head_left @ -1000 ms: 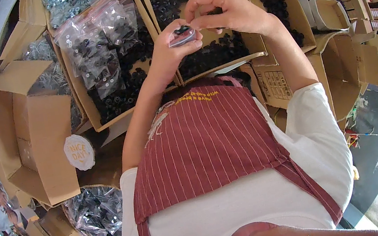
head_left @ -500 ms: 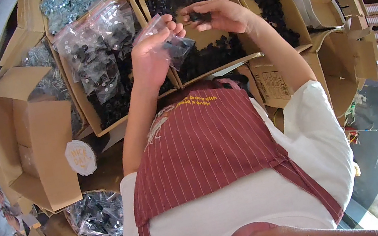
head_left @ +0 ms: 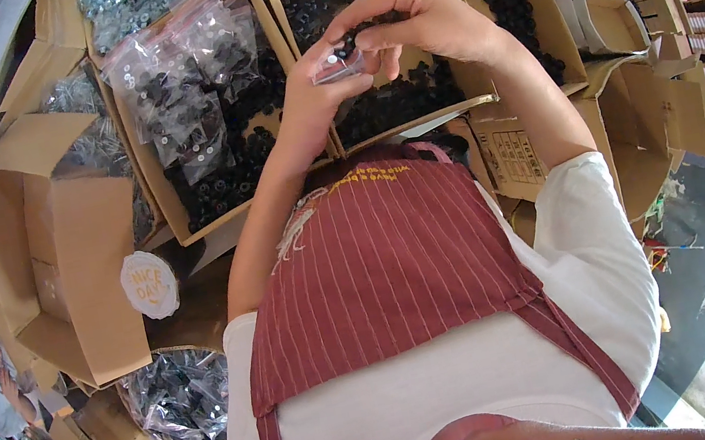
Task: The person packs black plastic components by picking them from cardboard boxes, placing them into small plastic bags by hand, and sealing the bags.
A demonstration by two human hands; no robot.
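Observation:
My left hand is closed on a small clear zip bag, its thumb along the lower edge. A white round piece shows in the bag. My right hand curls over the bag from the right, its fingers bent at the bag's mouth around small black parts. Its fingertips are partly hidden, so how many parts it holds cannot be told. Both hands hover over an open cardboard box with loose black parts inside.
Left of it, a carton holds filled zip bags on loose black parts. Another box of black parts stands to the right. An open carton stands at far left, above a large plastic bag of dark parts.
My right hand has moved in to the bag's mouth, bringing black parts with it. My left hand has shifted right with the bag, and the two hands now meet.

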